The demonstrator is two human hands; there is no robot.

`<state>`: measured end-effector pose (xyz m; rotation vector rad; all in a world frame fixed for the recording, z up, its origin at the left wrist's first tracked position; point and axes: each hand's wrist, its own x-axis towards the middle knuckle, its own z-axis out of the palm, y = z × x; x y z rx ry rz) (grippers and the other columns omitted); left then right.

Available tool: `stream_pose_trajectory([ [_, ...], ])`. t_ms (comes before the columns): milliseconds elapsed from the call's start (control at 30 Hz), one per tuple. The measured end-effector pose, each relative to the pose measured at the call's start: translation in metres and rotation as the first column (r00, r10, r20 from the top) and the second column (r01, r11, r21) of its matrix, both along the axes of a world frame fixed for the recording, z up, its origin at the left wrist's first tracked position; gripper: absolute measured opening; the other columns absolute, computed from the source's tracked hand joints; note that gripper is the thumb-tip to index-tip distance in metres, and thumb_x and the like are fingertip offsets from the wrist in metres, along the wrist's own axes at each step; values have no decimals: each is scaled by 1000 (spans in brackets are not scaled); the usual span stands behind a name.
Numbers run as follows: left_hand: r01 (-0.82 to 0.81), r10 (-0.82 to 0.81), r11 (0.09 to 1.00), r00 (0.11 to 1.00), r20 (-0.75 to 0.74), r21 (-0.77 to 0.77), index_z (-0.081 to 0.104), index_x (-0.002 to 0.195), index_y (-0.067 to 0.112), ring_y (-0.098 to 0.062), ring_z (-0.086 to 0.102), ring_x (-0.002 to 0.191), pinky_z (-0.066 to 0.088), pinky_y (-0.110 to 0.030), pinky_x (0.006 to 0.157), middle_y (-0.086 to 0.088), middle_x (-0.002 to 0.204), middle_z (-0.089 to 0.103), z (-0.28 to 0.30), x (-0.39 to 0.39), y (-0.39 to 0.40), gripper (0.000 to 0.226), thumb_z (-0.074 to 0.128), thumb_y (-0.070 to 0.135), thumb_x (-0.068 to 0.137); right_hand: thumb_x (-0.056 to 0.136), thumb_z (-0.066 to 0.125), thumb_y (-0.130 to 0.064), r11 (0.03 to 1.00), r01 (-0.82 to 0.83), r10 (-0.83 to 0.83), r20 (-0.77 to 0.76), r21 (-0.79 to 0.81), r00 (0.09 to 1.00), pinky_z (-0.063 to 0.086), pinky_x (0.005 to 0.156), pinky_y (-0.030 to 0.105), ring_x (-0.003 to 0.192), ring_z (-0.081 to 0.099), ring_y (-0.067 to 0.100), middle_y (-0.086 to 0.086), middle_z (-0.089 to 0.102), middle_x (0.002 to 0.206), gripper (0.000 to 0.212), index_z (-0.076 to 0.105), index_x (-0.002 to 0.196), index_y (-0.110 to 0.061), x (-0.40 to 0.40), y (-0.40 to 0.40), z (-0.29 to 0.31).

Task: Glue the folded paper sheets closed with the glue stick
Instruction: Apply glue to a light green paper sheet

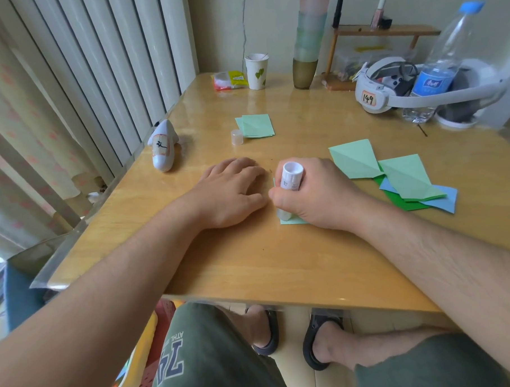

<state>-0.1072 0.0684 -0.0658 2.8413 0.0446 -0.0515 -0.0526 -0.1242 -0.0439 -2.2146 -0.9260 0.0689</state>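
My right hand [315,193] grips a white glue stick [291,176], its tip pressed down on a light green folded sheet [293,220] that is mostly hidden under the hand. My left hand [233,191] lies flat on the wooden table [251,266] just left of that sheet, fingers straight. The clear cap [237,137] of the glue stick stands farther back. A small stack of light green folded sheets [256,125] lies behind the cap. Several green and blue folded sheets [399,178] lie in a loose pile to the right.
A white controller [163,146] lies at the table's left edge. At the back stand a paper cup [256,72], stacked cups [307,44], a small wooden shelf [384,32], a white headset [389,88] and a water bottle [438,68]. Curtains hang along the left.
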Motion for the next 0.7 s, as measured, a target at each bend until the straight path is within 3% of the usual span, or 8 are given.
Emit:
stream_pose_trajectory([
  [233,8,-8,1000,1000,-6,17,33,159,36,-14,10,157,8,-39,127,13,167,23,0,0,-1,71,36,64,93,82,72,-34,1000,-14,14,-20,3,1000,49,67,43,77,56,28,10,64,78,28,59,79,-10,-3,-2,0],
  [333,5,-5,1000,1000,0,24,33,159,36,-14,10,157,7,-37,126,13,167,23,0,-2,-2,70,37,64,95,78,69,-42,1000,-2,1,-76,-13,997,45,62,44,67,49,27,8,57,68,37,57,79,-7,-1,-4,-2],
  [467,2,-2,999,1000,-2,34,31,160,36,-14,8,158,5,-38,126,13,167,21,1,-1,-3,63,45,58,102,73,65,-41,969,96,-43,-232,226,972,35,62,38,62,40,16,-1,43,62,39,48,69,-6,5,-6,0],
  [567,4,-4,999,1000,-4,36,30,160,35,-14,7,158,5,-38,127,13,168,21,1,-1,-3,63,44,58,103,77,65,-39,965,137,-104,-153,224,983,35,61,35,62,41,16,1,48,62,37,52,74,-5,11,-8,5],
  [700,7,-7,999,1000,0,41,30,160,36,-16,7,158,6,-39,128,12,168,21,-1,0,-2,64,42,62,101,87,70,-36,993,97,-95,-33,66,995,38,57,32,58,43,13,6,64,69,29,57,79,-11,11,-7,2],
])
